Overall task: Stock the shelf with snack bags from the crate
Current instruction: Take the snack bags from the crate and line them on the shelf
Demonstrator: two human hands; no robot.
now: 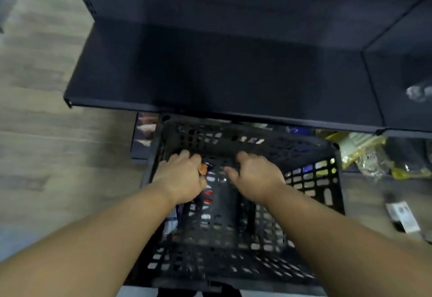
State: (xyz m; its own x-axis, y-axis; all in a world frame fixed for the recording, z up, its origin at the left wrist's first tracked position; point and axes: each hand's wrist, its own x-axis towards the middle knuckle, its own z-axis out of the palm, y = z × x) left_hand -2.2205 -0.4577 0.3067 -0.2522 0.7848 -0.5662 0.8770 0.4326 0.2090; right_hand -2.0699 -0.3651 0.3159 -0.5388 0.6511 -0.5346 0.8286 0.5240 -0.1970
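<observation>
Black lattice crate (245,245) on the wood floor (46,156), just below the front edge of the dark shelf (210,74). Both hands are inside it. Left hand (181,177) curled around a small orange-tipped packet (203,169) at the crate's left side. Right hand (254,175) has bent fingers over the crate bottom; whether it holds anything cannot be told. Blurred yellow snack bags (360,149) lie under the shelf, right of the crate.
</observation>
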